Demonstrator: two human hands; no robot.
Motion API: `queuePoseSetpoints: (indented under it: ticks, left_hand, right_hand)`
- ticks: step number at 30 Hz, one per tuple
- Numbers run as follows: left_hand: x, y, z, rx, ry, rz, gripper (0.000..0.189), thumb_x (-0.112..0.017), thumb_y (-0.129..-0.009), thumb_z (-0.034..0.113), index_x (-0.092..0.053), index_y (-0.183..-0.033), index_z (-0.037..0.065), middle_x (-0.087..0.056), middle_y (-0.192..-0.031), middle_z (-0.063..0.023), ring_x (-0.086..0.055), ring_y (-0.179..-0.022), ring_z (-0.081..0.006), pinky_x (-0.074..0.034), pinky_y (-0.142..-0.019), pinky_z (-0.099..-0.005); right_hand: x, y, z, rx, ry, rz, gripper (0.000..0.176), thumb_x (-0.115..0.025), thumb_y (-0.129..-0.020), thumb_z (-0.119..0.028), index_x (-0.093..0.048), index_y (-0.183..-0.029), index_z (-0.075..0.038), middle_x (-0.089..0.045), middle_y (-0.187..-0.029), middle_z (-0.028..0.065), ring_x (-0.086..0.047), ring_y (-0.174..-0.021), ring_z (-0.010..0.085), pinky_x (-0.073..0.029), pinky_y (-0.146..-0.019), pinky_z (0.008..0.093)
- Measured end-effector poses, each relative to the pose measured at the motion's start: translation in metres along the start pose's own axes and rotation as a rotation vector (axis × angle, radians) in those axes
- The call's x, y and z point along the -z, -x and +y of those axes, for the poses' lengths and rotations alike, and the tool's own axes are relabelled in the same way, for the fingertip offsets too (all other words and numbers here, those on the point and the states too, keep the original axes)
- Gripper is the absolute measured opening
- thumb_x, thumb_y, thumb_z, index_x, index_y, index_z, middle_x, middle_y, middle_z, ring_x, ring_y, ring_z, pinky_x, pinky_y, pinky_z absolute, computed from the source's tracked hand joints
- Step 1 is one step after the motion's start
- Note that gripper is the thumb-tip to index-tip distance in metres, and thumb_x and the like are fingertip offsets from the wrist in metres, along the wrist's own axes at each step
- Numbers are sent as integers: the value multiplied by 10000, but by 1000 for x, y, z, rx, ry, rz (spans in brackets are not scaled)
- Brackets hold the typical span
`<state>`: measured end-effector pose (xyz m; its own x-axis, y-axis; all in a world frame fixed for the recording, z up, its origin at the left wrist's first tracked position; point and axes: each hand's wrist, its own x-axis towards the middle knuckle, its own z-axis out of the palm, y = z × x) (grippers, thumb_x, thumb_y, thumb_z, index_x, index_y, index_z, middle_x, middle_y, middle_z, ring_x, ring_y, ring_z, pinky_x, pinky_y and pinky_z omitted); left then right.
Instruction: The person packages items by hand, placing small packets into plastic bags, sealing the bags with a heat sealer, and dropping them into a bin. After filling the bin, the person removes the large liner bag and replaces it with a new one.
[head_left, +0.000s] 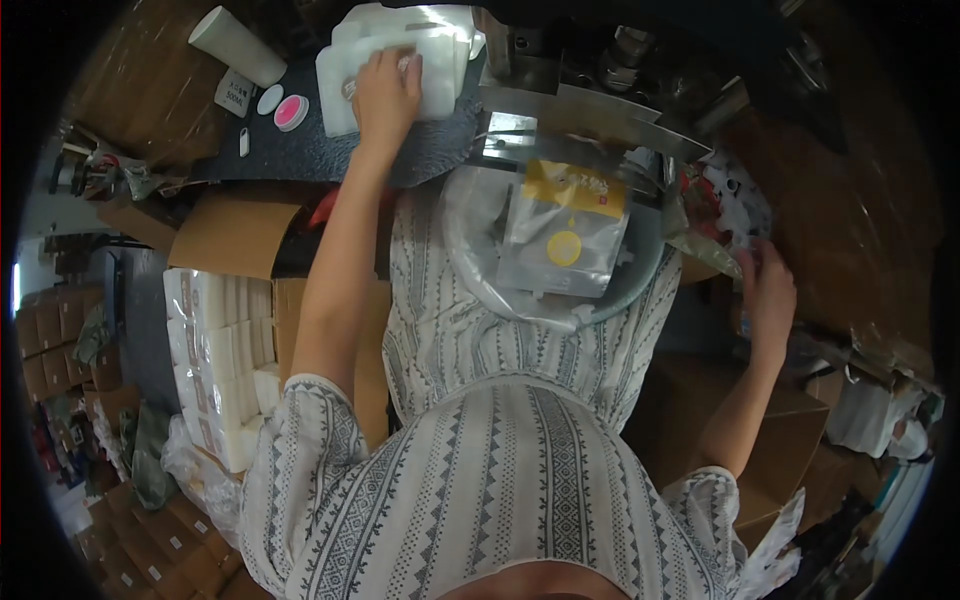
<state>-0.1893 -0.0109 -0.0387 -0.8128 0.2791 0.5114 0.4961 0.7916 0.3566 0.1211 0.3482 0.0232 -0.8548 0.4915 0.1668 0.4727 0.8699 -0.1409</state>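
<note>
My left hand point(388, 98) reaches forward onto a stack of whitish, flat plastic pouches point(438, 85). Its bent fingers rest on the top pouch, thumb and fingers apart, and I see nothing lifted. Off to the right, my right hand point(770, 300) hangs loosely with fingers apart beside a bag of crumpled plastic scraps point(735, 205); nothing shows in it. On my lap sits a round basin point(648, 255) lined with clear plastic. Inside it lies a silvery pouch point(525, 245) with a yellow top band and a yellow round mark.
A metal machine point(610, 120) stands ahead of the basin. On the dark mat point(290, 155) are an open pink tin point(291, 112) and its lid point(270, 99). A white cup point(237, 45) lies behind. Cartons flank me, one point(215, 350) holding packed white bundles.
</note>
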Motion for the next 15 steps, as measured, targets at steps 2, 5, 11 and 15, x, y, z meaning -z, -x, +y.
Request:
queuePoseSetpoints:
  ticks: [2,5,11,15]
  left_hand:
    - [-28,-6,-22,-115,-185,85,497,-504,-910,410,-478,-1281,80,-497,-1287,-162,-448,-1193,-363,-341,-963,-507]
    - [-42,13,-29,-171,-324,105,610,-449,-908,483,-373,-1383,108,-346,-1432,-165,-261,-1330,-421,-162,-1061,-575]
    - [-27,49,-17,-57,-177,-5,637,-503,-895,428,-332,-1406,87,-298,-1454,-196,-212,-1353,-430,-96,-1073,-597]
    - [4,108,23,-72,-141,-43,546,-531,-893,316,-398,-1345,40,-337,-1412,-243,-261,-1328,-434,-158,-1054,-588]
  right_hand:
    - [-6,-18,-17,-67,-103,-242,233,-564,-868,-136,-564,-1062,-8,-644,-953,216,-610,-900,389,-486,-744,436]
    - [-27,-28,-17,99,-400,-177,267,-577,-848,-139,-556,-1081,-9,-647,-910,228,-613,-871,405,-481,-746,451]
    - [-42,-57,-21,125,-320,-312,336,-628,-795,-176,-539,-1074,-12,-643,-909,230,-613,-888,405,-473,-750,448]
    - [-35,-55,-13,78,-335,-390,365,-642,-780,-196,-527,-1066,-2,-643,-899,226,-606,-883,423,-474,-750,439]
